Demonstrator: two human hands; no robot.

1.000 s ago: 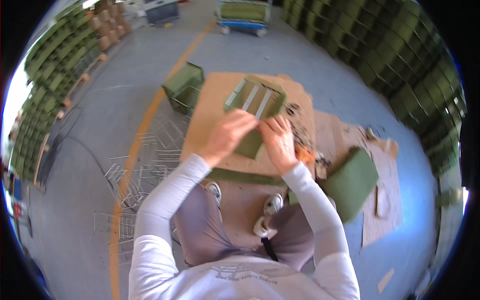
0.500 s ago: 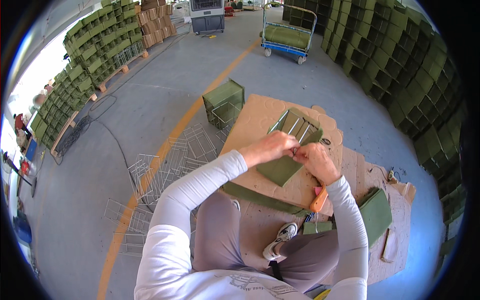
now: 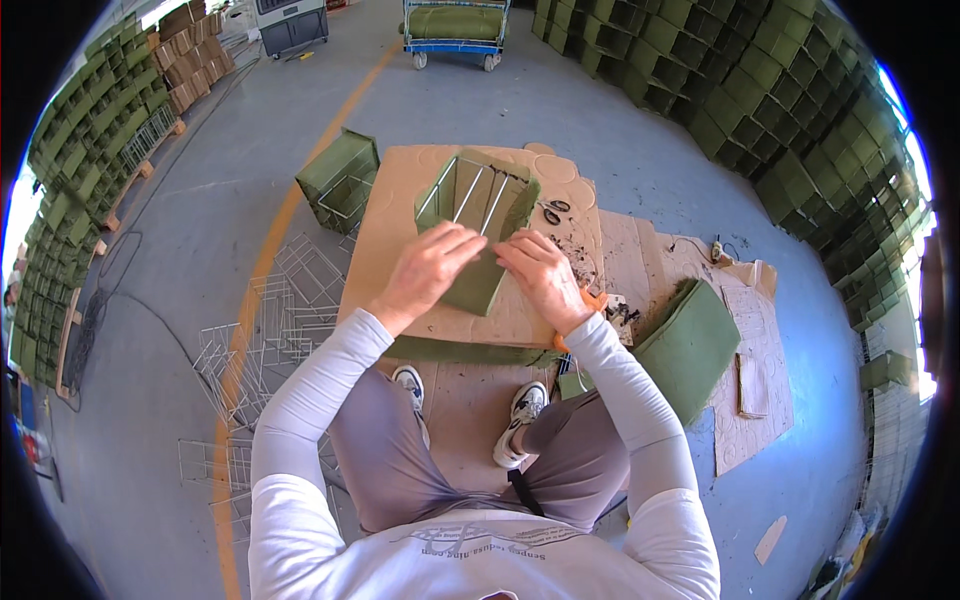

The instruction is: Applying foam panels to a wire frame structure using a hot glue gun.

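Observation:
A green fabric-covered box (image 3: pixel 478 285) with a metal wire frame (image 3: pixel 468 195) across its open top lies on the cardboard-topped work surface (image 3: pixel 385 260). Both hands are over its near part. My left hand (image 3: pixel 425 272) has its fingers pinched together by the wire. Just to the right, my right hand (image 3: pixel 543 275) is also pinched, its fingertips a small gap from the left ones. Whatever is between the fingers is too small to make out. Black-handled scissors (image 3: pixel 553 212) lie right of the box. An orange-handled tool (image 3: pixel 592 300) is partly hidden beside my right wrist.
Bare wire frames (image 3: pixel 270 330) are heaped on the floor at left, near another green box (image 3: pixel 340 180). Folded green fabric (image 3: pixel 690 350) lies on cardboard at right. Stacked green boxes (image 3: pixel 700 80) line the right side. A blue cart (image 3: pixel 455 45) stands at the back.
My hands have drawn slightly apart; before, their fingertips met over the box. The view has shifted, so the scissors and dark scraps right of the box now show.

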